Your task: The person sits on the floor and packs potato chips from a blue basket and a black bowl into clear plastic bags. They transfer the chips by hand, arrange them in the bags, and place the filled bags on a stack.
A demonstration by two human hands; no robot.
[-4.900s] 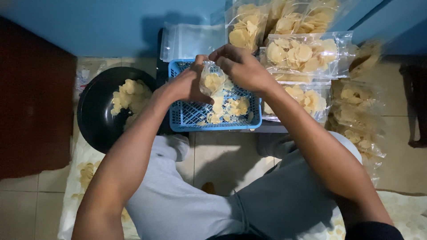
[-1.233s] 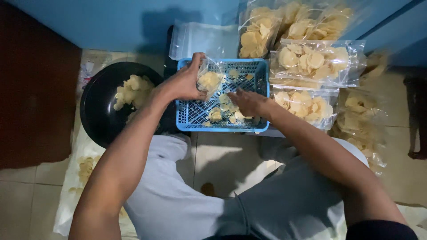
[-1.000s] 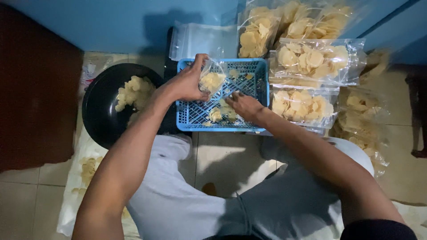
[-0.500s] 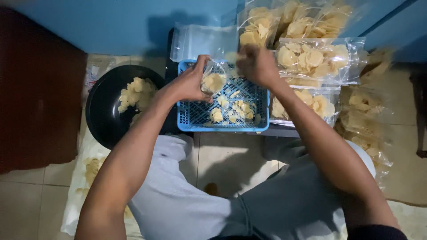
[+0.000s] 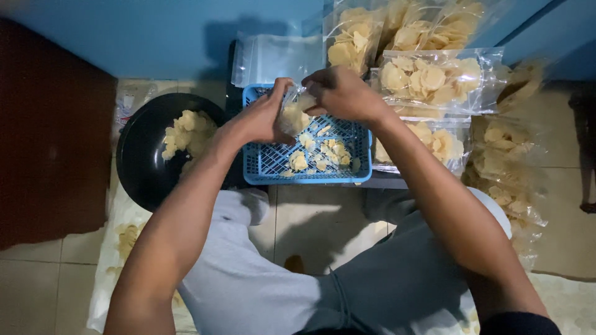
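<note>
My left hand (image 5: 257, 121) grips a small clear plastic bag (image 5: 290, 118) partly filled with pale yellow chips, holding it over a blue plastic basket (image 5: 261, 164). At the bag's mouth my right hand (image 5: 341, 93) has its fingers closed on chips, touching the bag's top edge. Several loose chips (image 5: 323, 152) lie on the basket's mesh floor below both hands.
A black round pan (image 5: 139, 161) with more chips stands left of the basket. Filled clear bags of chips (image 5: 434, 77) are stacked at the right and back. Empty clear bags (image 5: 270, 59) lie behind the basket against a blue wall. My knees are below.
My right hand dipped into the basket for chips, then rose to the bag's mouth. The left hand kept holding the bag. Fewer chips lie in the basket than at first.
</note>
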